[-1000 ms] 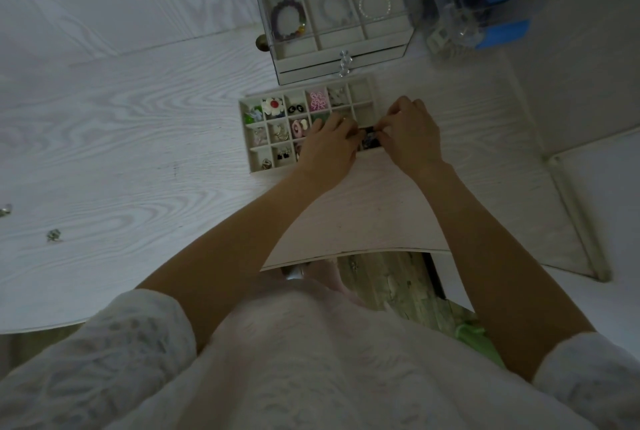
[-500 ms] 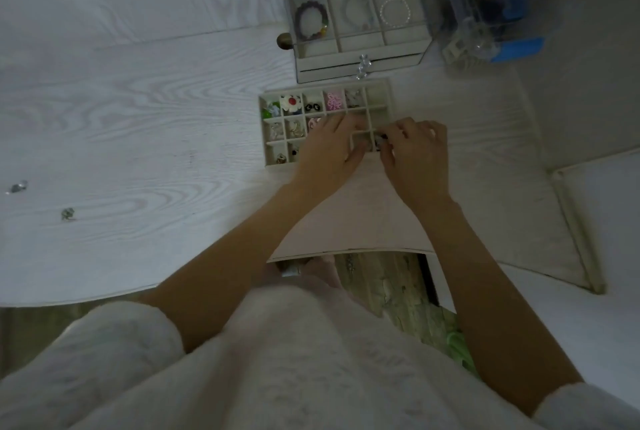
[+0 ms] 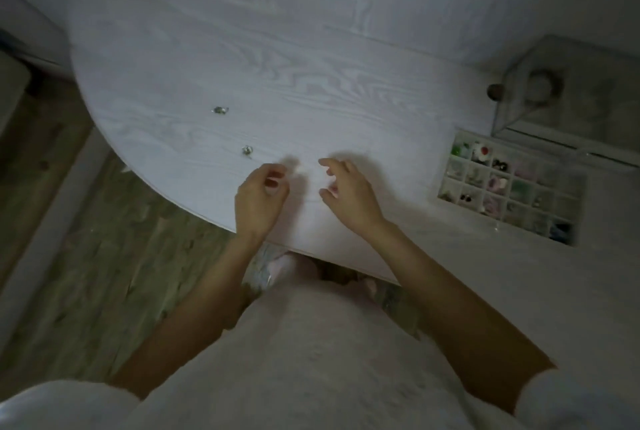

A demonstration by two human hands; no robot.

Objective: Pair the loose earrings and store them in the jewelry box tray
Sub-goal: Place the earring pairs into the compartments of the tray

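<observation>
Both hands have left the tray (image 3: 568, 203) at the worktop's (image 3: 311, 83) right edge — left hand (image 3: 259, 199) and right hand (image 3: 346, 192) hover with released grips near two loose earrings (image 3: 246, 150).

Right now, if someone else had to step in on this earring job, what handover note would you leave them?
Left hand: over the table's near edge, fingers loosely curled, holding nothing visible.
Right hand: beside it, fingers spread, empty.
Two loose earrings lie apart on the white table, just beyond the left hand.
Jewelry tray sits far to the right, before the clear jewelry box; many compartments hold pieces, some look empty.
Done: most pairs stored.
Left: pick up the two earrings, check whether they match, and place them in a free compartment.
</observation>
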